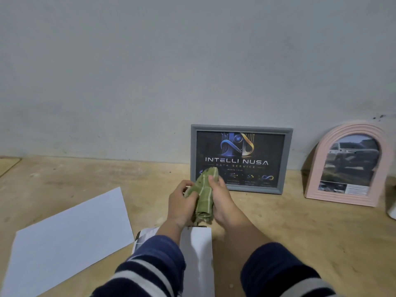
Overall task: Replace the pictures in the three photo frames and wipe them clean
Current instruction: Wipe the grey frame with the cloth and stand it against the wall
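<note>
A grey rectangular photo frame (241, 128) with a dark "Intelli Nusa" picture stands against the wall. To its right leans a pink arched frame (315, 168) holding a car photo. In front of the grey frame both hands hold a bunched green checked cloth (204, 194) above the table. My left hand (182, 205) grips its left side and my right hand (220, 201) grips its right side, thumb on top. The cloth's upper end overlaps the grey frame's lower left corner in view. A third frame is not in sight.
The wooden table (300, 232) meets a pale wall at the back. A large white sheet (68, 236) lies at the left. More white paper and a printed sheet (197, 254) lie under my forearms. A white object (393, 211) shows at the right edge.
</note>
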Tool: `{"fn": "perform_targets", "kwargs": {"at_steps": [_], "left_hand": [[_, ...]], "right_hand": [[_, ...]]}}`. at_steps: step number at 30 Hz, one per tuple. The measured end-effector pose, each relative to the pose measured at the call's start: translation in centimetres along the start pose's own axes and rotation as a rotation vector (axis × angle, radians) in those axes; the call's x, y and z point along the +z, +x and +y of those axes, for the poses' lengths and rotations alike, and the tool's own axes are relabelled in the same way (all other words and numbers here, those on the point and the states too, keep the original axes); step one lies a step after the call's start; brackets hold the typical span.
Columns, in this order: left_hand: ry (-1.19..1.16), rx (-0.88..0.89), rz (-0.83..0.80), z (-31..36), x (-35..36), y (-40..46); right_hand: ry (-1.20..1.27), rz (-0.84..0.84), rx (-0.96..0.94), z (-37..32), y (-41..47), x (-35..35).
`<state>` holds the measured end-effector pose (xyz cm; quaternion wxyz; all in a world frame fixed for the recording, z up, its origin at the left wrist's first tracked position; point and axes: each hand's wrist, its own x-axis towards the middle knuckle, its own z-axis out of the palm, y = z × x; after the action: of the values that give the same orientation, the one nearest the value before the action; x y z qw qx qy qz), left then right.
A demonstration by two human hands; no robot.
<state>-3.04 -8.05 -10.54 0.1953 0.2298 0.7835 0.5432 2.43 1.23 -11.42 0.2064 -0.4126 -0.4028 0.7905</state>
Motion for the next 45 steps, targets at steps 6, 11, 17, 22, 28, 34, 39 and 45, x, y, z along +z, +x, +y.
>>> {"fn": "perform_targets", "kwargs": {"at_steps": [6,11,17,22,28,34,39,45], "left_hand": [[0.326,0.191,0.1,2.9,0.9,4.1],[0.319,0.082,0.252,8.1,1.3,9.7],[0.077,-0.177,0.052,7.1,2.5,15.2],[-0.093,-0.096,0.071,6.6,4.0,15.5],[-0.182,-0.061,0.267,5.7,5.4,15.1],[-0.214,-0.056,0.317,6.0,5.8,14.6],[-0.222,-0.047,0.304,6.3,6.0,14.3],[-0.196,-0.044,0.305,6.2,5.6,14.0]], "right_hand": [[-0.573,0.307,-0.302,-5.9,-1.6,-3.9],[-0.963,0.504,-0.683,-12.8,-1.5,-5.3],[-1.252,0.577,-0.888,-17.4,0.9,-3.6],[-1.512,0.552,-0.983,-16.4,3.8,-1.2],[-1.79,0.581,-0.987,-15.6,4.4,-3.0],[-1.818,0.602,-0.915,-17.2,3.6,-5.5],[-1.847,0.719,-0.765,-18.8,2.9,-8.7],[-1.514,0.853,-0.523,-17.5,2.1,-12.5]]}}
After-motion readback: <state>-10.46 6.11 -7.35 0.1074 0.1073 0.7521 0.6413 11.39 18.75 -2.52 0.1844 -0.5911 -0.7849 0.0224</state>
